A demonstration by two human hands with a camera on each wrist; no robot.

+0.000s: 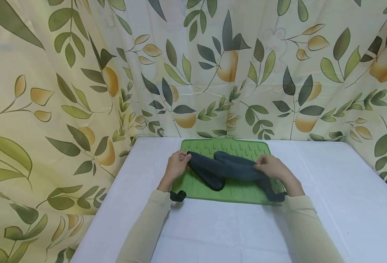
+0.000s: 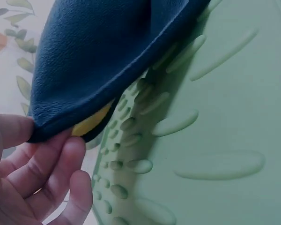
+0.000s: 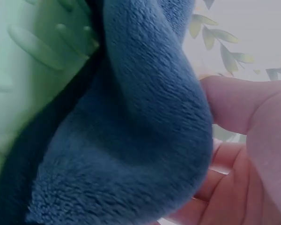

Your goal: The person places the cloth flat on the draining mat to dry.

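A dark blue plush cloth (image 1: 234, 170) lies bunched and folded over a green ridged mat (image 1: 200, 190). My left hand (image 1: 176, 166) pinches its left end, raised off the mat, between thumb and fingers. In the left wrist view, the cloth (image 2: 98, 56) has a stitched-looking edge, and a bit of yellow (image 2: 91, 123) shows beneath it. Toward the cloth's right end, my right hand (image 1: 272, 168) holds it between thumb and fingers. The right wrist view shows the fuzzy cloth (image 3: 154, 117) folded over beside the right hand (image 3: 243, 154); some fingertips are hidden behind it.
The mat lies near the back of a table with a white cover (image 1: 213, 233). A leaf-and-fruit patterned curtain (image 1: 206, 80) hangs behind the table and along its left. A black wrist mount (image 1: 178, 196) sits at my left wrist.
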